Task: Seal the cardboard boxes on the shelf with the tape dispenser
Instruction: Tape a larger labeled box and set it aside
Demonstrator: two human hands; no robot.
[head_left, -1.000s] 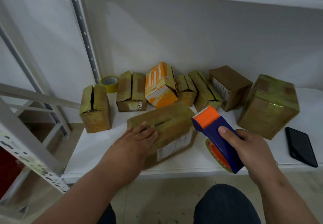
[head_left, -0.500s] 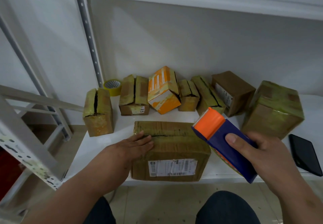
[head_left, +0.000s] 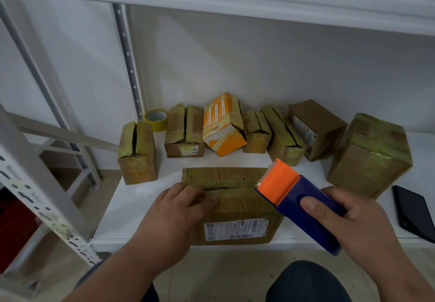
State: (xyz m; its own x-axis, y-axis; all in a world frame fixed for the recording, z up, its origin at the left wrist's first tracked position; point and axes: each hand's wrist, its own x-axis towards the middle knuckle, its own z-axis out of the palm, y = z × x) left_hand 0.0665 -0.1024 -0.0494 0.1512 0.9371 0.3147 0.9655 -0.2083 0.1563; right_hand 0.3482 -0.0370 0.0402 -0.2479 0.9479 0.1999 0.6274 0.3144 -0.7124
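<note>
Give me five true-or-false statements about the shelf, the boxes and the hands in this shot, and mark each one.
1. The right hand grips the tape dispenser. True.
2. The left hand rests on the front box at the shelf's near edge. True.
3. The black phone lies on the left end of the shelf. False: it lies at the right end, beside the large box.
4. The orange and white box stands in the back row. True.
5. The yellow tape roll sits on top of the front box. False: it sits at the back left, near the upright post.
</note>
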